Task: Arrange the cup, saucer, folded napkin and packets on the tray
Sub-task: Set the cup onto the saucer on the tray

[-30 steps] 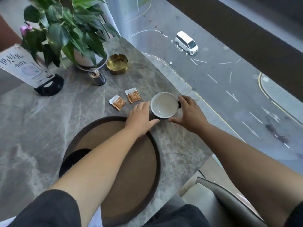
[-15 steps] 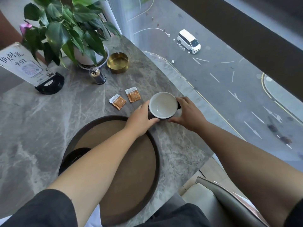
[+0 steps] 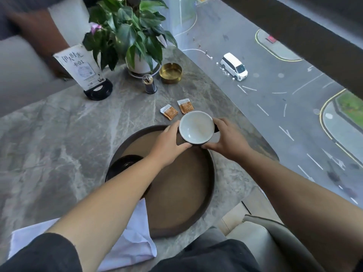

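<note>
Both hands cradle the cup (image 3: pixel 196 127), left hand (image 3: pixel 170 144) and right hand (image 3: pixel 228 138) with fingers (image 3: pixel 184 147) closed on its dark sides, lifted over the tray (image 3: pixel 210 185) rim. Two packets (image 3: pixel 177 109) lie just beyond the fingers. A slack grip could tip it off the bench (image 3: pixel 59 124) edge. The saucer (image 3: pixel 125 163) waits beneath the left forearm, and a careless sweep could knock it.

Soft daylight enters from the window (image 3: pixel 275 95) on the right; wide-angle edges bend and blur.
</note>
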`<state>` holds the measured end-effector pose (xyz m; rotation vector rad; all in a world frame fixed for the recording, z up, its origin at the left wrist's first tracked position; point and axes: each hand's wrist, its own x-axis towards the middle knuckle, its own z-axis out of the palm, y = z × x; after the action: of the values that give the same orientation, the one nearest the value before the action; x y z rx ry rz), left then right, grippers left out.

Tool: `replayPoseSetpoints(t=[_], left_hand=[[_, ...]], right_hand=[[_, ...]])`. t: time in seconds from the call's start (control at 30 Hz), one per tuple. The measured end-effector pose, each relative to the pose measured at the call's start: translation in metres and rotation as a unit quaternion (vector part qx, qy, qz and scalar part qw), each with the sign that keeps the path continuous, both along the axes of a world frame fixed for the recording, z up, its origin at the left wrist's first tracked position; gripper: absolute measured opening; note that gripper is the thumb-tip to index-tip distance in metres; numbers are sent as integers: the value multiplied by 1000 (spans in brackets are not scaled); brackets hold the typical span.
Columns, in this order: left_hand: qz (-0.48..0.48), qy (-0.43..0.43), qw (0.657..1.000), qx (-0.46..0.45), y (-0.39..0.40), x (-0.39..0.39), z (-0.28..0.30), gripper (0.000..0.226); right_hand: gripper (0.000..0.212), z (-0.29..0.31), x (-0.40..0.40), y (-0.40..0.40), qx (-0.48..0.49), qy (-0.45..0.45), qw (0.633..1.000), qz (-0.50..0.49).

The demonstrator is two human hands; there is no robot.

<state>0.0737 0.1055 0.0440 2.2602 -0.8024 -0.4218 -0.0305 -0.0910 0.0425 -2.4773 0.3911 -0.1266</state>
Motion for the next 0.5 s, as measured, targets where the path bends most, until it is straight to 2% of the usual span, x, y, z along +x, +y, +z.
replayPoseSetpoints(t=[0.27,0.5], left_hand=[[41,-37,998,20,122,-8,4,77],[79,-16,996,45,197,-14,0,71]], right_hand=[[87,5,6,111,6,-7,998,60],[84,-4,15,182,23,7,996,88]])
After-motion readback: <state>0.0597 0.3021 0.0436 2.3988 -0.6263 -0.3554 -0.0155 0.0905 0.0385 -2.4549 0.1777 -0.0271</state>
